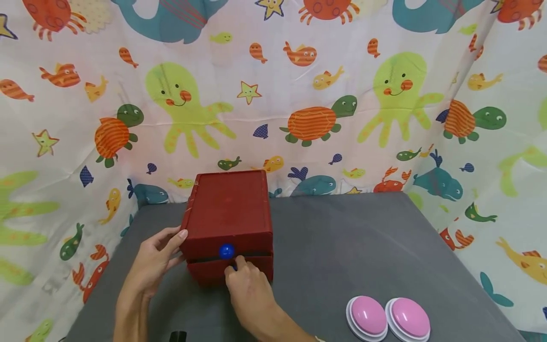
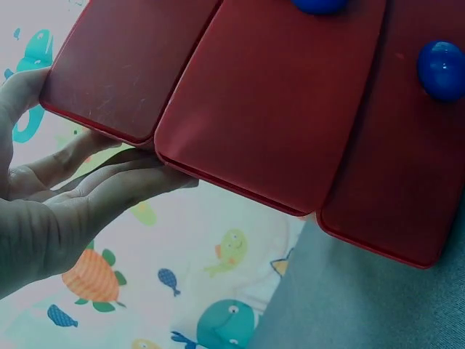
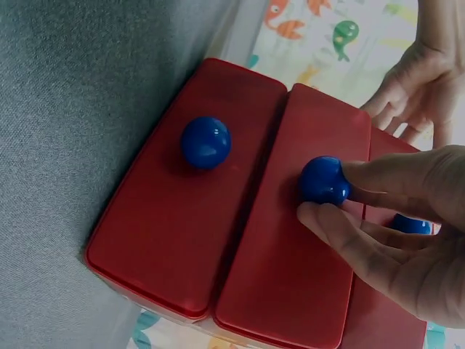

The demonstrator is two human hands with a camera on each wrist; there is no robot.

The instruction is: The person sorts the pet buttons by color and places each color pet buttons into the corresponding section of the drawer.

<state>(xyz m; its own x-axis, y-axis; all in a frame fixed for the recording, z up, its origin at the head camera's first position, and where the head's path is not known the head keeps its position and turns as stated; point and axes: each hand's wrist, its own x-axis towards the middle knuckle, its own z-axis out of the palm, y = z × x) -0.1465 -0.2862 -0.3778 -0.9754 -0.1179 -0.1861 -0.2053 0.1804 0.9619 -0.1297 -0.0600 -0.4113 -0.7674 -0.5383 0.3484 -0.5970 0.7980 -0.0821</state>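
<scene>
A red drawer box (image 1: 228, 204) stands on the grey table, its fronts fitted with round blue knobs. In the right wrist view three stacked drawer fronts show. My right hand (image 1: 252, 294) pinches the blue knob (image 3: 322, 180) of the middle drawer (image 3: 290, 269) between thumb and fingers. Just above it in the head view is the top drawer's knob (image 1: 227, 251), with a narrow dark gap under that drawer. My left hand (image 1: 151, 259) rests against the box's left side near the upper front corner, its fingers fairly straight. The bottom drawer's knob (image 3: 205, 142) is untouched.
Two pink push buttons (image 1: 369, 315) on white bases sit side by side at the table's front right. A small black object (image 1: 177, 336) shows at the front edge. Behind and beside the grey table (image 1: 342, 242) hangs a sea-animal curtain (image 1: 256, 109).
</scene>
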